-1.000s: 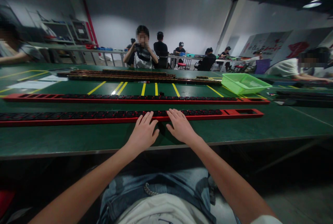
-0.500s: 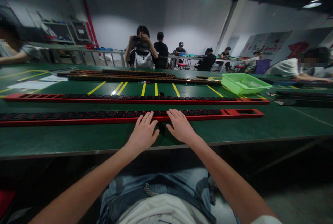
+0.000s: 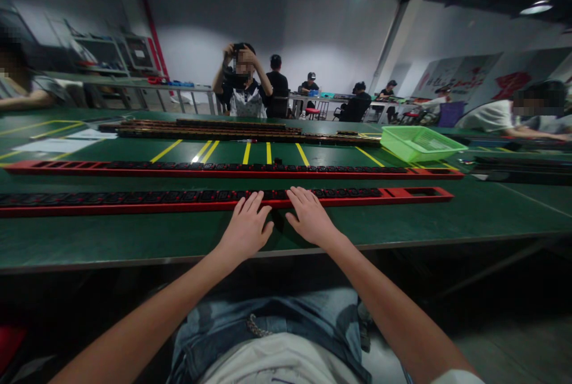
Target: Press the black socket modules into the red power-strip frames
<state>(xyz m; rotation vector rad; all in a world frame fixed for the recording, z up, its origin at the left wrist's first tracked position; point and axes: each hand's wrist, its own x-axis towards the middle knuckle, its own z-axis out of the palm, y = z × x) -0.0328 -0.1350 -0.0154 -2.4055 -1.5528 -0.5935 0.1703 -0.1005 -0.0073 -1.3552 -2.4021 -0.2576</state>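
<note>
Both hands rest by the near edge of a long red strip [image 3: 134, 210] fitted with a row of black sockets. My left hand [image 3: 247, 223] lies over its front edge, fingers stretched out, fingertips on the strip. Just to the right, my right hand [image 3: 309, 215] lies the same way, palm down, fingers extended. Neither hand is wrapped round anything. Behind runs a second long red strip [image 3: 214, 174], also with black sockets, and a small black piece [image 3: 277, 161] stands at its far edge.
A light green basket [image 3: 420, 149] stands at the back right. Long dark bars [image 3: 205, 129] are stacked behind the strips, and white papers [image 3: 62, 143] lie at the left. More dark bars [image 3: 527, 169] lie at the right. A person [image 3: 243, 83] is across the green table [image 3: 134, 241].
My hands and the red strips have not moved. Across the table, the person has raised the dark object at the head and shifted their hands.
</note>
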